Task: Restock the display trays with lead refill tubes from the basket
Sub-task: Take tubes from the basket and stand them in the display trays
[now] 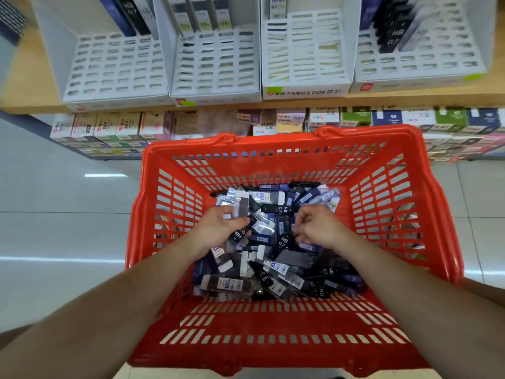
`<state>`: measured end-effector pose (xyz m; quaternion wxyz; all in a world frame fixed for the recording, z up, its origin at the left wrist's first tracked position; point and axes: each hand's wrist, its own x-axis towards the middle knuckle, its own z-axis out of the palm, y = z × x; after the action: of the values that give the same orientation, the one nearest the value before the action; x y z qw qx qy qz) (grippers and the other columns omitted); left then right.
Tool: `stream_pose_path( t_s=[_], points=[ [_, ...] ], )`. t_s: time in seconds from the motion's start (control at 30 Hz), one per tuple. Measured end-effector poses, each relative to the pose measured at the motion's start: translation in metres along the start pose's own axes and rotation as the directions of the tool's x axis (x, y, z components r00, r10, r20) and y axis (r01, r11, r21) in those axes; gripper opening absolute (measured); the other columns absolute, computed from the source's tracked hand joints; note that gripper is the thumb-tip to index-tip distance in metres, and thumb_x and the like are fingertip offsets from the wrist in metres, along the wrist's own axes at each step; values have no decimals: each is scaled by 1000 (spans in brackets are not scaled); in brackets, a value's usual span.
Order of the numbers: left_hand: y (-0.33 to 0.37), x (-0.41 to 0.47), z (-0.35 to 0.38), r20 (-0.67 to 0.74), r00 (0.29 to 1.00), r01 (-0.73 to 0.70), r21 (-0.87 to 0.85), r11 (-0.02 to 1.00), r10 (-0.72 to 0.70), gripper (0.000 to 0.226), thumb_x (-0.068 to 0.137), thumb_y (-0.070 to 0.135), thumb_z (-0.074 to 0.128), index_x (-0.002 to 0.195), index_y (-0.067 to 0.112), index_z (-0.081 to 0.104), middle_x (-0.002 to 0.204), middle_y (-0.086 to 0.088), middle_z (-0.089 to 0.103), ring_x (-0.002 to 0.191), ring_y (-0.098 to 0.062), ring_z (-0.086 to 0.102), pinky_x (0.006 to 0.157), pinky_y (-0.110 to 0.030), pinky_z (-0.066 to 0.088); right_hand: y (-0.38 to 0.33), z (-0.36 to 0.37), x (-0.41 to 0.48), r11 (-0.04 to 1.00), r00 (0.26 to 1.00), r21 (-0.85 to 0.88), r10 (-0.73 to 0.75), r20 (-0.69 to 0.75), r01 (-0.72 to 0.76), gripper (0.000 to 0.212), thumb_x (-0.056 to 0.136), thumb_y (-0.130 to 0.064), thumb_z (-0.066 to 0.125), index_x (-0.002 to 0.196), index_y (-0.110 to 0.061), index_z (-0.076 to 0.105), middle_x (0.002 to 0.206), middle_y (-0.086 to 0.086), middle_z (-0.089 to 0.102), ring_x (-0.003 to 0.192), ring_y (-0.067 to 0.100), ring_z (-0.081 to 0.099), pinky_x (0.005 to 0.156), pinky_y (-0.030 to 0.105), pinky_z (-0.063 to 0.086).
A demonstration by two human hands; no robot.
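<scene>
The lead refill tubes (287, 266) lay heaped in the red basket (273, 144), mid-frame, under both hands. The left hand (218, 225) gripped a few tubes. The right hand (314, 225) curled into the heap; I could not tell if it held any.

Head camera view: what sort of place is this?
Probably a stationery shop: white display trays on a shelf, boxed stock below, and a red basket full of lead refill tubes.

In the basket (273, 149), black tubes (282, 209) read "HB 0.7"; clear tubes (226, 284) show "100". At 12 o'clock, a tray front (306, 92) reads "100" and "0.7".
</scene>
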<state>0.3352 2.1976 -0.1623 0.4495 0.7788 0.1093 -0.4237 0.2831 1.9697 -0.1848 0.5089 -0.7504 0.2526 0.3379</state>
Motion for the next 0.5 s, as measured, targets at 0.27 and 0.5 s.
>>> stream_pose_path(
  t_s=[0.27, 0.5],
  points=[
    [22, -2, 44, -12, 988, -153, -44, 987, 153, 23, 88, 32, 60, 104, 17, 62, 83, -13, 72, 60, -32, 62, 53, -40, 48, -32, 43, -11, 656, 939, 698, 50, 339, -287, 35, 89, -46, 67, 115, -22, 66, 116, 10, 69, 102, 25, 65, 89, 49, 56],
    [35, -1, 63, 164, 966, -236, 256, 937, 198, 66, 83, 19, 61, 140, 30, 28, 92, -3, 60, 49, -16, 56, 41, -23, 43, -32, 29, 1, 482, 984, 876, 165, -59, -28, 10, 100, -12, 55, 108, -9, 60, 90, 16, 70, 74, 26, 68, 69, 39, 58]
  ],
)
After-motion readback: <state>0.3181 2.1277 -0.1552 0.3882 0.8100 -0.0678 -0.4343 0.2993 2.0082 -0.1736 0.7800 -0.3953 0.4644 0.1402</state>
